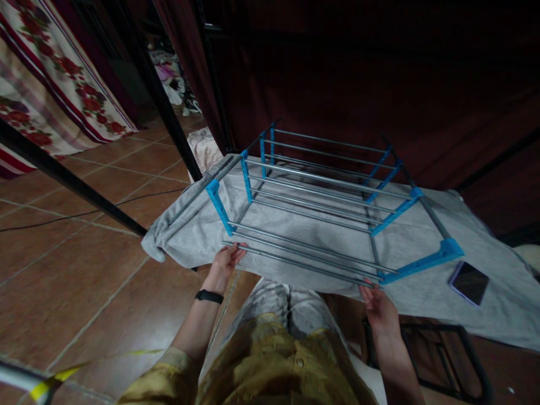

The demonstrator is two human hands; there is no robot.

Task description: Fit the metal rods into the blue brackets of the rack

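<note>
A rack (310,194) of grey metal rods and blue plastic brackets lies on a bed-like surface covered with a grey cloth (274,264). Along its near side, a loose metal rod (295,261) spans between my hands. My left hand (228,259), wearing a black wristband (210,296), pinches the rod near its left end. At the other end, my right hand (378,304) has its fingers around the rod, close to the lower corner of a blue bracket (422,261). Two similar rods run just beyond it, meeting the brackets.
A phone (469,283) lies on the cloth at right. Dark metal posts (158,95) stand at left, near a floral curtain (63,73). A thin cable (97,211) crosses the tiled floor. Below the right edge is a black metal frame (442,360).
</note>
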